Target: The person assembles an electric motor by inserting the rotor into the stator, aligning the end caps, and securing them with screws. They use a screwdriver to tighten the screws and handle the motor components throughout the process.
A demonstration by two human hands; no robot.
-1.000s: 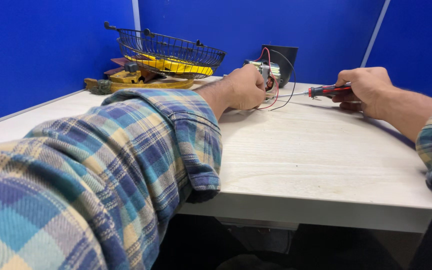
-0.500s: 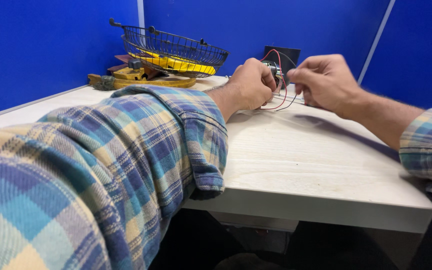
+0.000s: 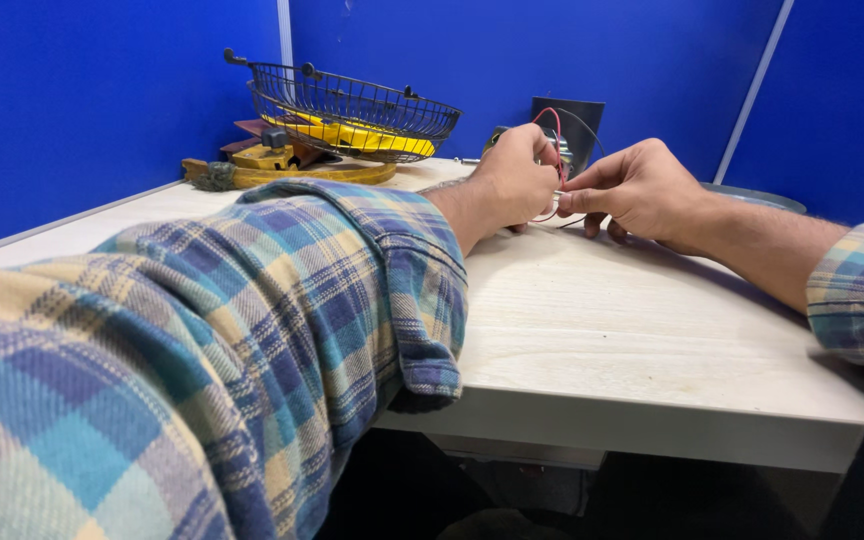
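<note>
Head view: the left hand [image 3: 514, 182] is closed around a small wired part [image 3: 556, 150], most of which is hidden behind its knuckles, so only a red wire [image 3: 550, 118] looping up from it and a thin dark wire show clearly. The right hand [image 3: 642, 190] meets it from the other side, thumb and forefinger pinched narrow at the part's lower edge (what exactly sits between those fingertips is too small to tell). Both hands rest low over the pale wooden table [image 3: 632, 340], well back from its near edge, and the wired part is held just above the table between them.

Just behind the part stands a dark square plate [image 3: 577, 115] against the blue partition [image 3: 512, 50]. Left of the hands, toward the table's far left corner, a black wire basket [image 3: 352, 105] holds something yellow [image 3: 362, 135] and sits above a flat wooden tool [image 3: 282, 172]. Plaid shirt sleeves [image 3: 252, 330] cover both forearms, the left one filling the foreground at the table's near edge.
</note>
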